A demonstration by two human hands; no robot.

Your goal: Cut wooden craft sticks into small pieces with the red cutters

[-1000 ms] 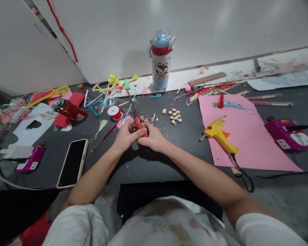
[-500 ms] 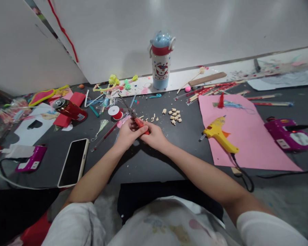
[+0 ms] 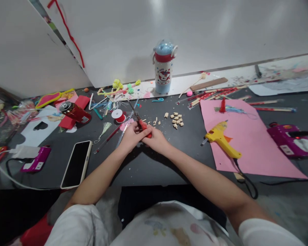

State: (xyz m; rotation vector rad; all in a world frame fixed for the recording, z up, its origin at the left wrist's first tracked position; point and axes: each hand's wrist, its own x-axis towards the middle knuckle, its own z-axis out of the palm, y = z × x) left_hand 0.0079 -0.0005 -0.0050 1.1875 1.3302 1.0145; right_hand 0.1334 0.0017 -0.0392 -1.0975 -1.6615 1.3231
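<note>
My right hand (image 3: pixel 157 139) is closed on the red handles of a pair of scissors (image 3: pixel 140 120), whose blades point away to the upper left. My left hand (image 3: pixel 130 136) meets it at the handles, fingers pinched together; what they hold is hidden. Both hands rest over the dark tabletop (image 3: pixel 149 164). Just beyond them lie several small cut wooden pieces (image 3: pixel 176 119) and wood crumbs. A red thread spool (image 3: pixel 117 115) and a thin red stick (image 3: pixel 108 138) lie to the left of my left hand.
A yellow glue gun (image 3: pixel 220 138) lies on a pink sheet (image 3: pixel 246 136) at the right, its cord running off the table edge. A phone (image 3: pixel 77 163), a red can (image 3: pixel 75 112), purple power strips (image 3: pixel 292 141) and a cartoon water bottle (image 3: pixel 163 68) surround the work area.
The view has tilted down slightly, so everything sits lower in the picture. The scissor blades have swung from upright toward the left. My hands stay together at the handles.
</note>
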